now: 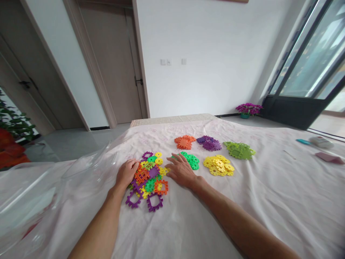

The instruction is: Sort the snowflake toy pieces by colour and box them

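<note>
A mixed heap of plastic interlocking pieces (pixel 153 171) lies in front of me: purple and orange toothed squares, green and yellow flower-shaped discs. At its left edge is my left hand (pixel 126 175), fingers curled together against the orange pieces (pixel 142 175); what they hold, if anything, is hidden. My right hand (pixel 181 170) is open, its fingers spread on the cloth between the heap and a pile of green discs (pixel 192 160), which it partly covers. Its thumb is close to yellow discs (pixel 163 171) at the heap's right side.
Sorted piles of orange squares (pixel 184 142), purple squares (pixel 209 142), light green squares (pixel 239 150) and yellow discs (pixel 219 165) lie farther right. Clear plastic containers (pixel 29 205) stand at left on the pale tablecloth (pixel 272 201). A pink item (pixel 329 158) rests at far right.
</note>
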The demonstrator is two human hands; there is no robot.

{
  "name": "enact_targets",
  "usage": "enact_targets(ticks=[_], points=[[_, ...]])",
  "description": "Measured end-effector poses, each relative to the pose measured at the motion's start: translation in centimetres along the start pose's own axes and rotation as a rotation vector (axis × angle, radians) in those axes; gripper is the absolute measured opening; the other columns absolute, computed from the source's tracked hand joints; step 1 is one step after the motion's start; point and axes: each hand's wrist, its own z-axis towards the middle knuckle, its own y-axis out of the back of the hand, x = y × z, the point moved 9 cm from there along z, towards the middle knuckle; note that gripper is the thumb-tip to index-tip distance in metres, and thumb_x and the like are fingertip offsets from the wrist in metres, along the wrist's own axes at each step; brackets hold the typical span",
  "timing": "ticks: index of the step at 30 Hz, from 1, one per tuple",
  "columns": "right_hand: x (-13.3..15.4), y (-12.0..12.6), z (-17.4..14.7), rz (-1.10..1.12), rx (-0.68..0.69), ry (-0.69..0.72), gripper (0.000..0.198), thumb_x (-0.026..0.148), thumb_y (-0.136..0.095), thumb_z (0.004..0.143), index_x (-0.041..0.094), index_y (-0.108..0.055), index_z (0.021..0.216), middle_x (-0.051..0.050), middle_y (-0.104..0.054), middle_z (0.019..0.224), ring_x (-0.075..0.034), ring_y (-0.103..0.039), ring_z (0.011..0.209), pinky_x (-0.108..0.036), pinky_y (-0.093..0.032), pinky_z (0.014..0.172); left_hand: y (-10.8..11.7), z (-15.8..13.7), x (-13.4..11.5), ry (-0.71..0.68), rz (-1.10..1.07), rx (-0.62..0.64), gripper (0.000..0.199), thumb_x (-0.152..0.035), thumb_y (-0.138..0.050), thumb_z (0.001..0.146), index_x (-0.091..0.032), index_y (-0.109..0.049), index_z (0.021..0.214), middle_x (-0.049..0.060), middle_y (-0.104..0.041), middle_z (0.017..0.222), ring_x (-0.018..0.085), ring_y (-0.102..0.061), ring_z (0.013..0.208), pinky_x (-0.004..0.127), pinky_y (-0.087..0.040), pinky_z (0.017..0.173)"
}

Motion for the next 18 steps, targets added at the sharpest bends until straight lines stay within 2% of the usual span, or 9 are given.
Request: enact_targets(ticks=[4, 6, 8, 10, 14, 18], points=[[-0.7, 0.1, 0.0, 0.088, -0.05, -0.053, 0.03, 0.041, -0.068, 0.087, 0.025, -0.067, 0.113, -0.007, -0.066, 0.124, -0.028, -0.045, 0.133, -0.05, -0.024, 0.116, 0.0, 0.0, 0.0, 0.001, 0.008, 0.001, 0.042, -0.041, -0.039, 0.093, -0.02, -0.073, 0.109, 0.008, -0.067, 0.129, 0.022, -0.057, 0.125, 0.033, -0.038, 0.11], [-1.1, 0.4, -0.1, 0.136, -0.093, -0.077, 0.021, 0.035, -0.068, 0.088, 0.023, -0.068, 0.104, -0.007, -0.07, 0.11, -0.024, -0.055, 0.117, -0.044, -0.035, 0.108, -0.1, 0.0, 0.1, 0.0, 0.009, 0.002, 0.042, -0.04, -0.039, 0.093, -0.021, -0.073, 0.109, 0.008, -0.068, 0.128, 0.021, -0.057, 0.125, 0.032, -0.039, 0.11], [-1.8, 0.8, -0.2, 0.17, -0.122, -0.108, 0.011, 0.029, -0.063, 0.091, 0.022, -0.069, 0.096, -0.005, -0.071, 0.099, -0.021, -0.06, 0.101, -0.036, -0.042, 0.097, -0.1, 0.0, 0.2, 0.002, 0.01, 0.007, 0.042, -0.041, -0.04, 0.093, -0.021, -0.073, 0.109, 0.007, -0.068, 0.128, 0.021, -0.057, 0.125, 0.031, -0.039, 0.11], [-2.9, 1.4, -0.3, 0.175, -0.152, -0.152, 0.015, 0.027, -0.057, 0.094, 0.021, -0.07, 0.092, -0.005, -0.071, 0.093, -0.019, -0.061, 0.094, -0.032, -0.044, 0.09, -0.2, 0.0, 0.3, 0.003, 0.008, 0.01, 0.042, -0.041, -0.04, 0.093, -0.02, -0.073, 0.108, 0.007, -0.068, 0.128, 0.021, -0.057, 0.125, 0.03, -0.039, 0.11], [-6.9, 4.2, -1.1, 0.128, -0.256, -0.286, 0.025, 0.025, -0.048, 0.096, 0.021, -0.072, 0.098, -0.005, -0.074, 0.098, -0.019, -0.062, 0.095, -0.029, -0.044, 0.088, -0.3, 0.1, 0.5, 0.005, 0.002, 0.014, 0.042, -0.041, -0.04, 0.093, -0.02, -0.073, 0.108, 0.007, -0.068, 0.128, 0.022, -0.058, 0.125, 0.031, -0.039, 0.109], [-12.3, 7.2, -2.8, 0.017, -0.3, -0.522, 0.029, 0.024, -0.047, 0.092, 0.02, -0.074, 0.102, -0.006, -0.075, 0.099, -0.021, -0.064, 0.095, -0.028, -0.044, 0.085, -0.4, 0.1, 0.6, 0.005, 0.006, 0.009, 0.042, -0.04, -0.04, 0.093, -0.02, -0.073, 0.11, 0.007, -0.067, 0.129, 0.022, -0.057, 0.125, 0.031, -0.039, 0.11]])
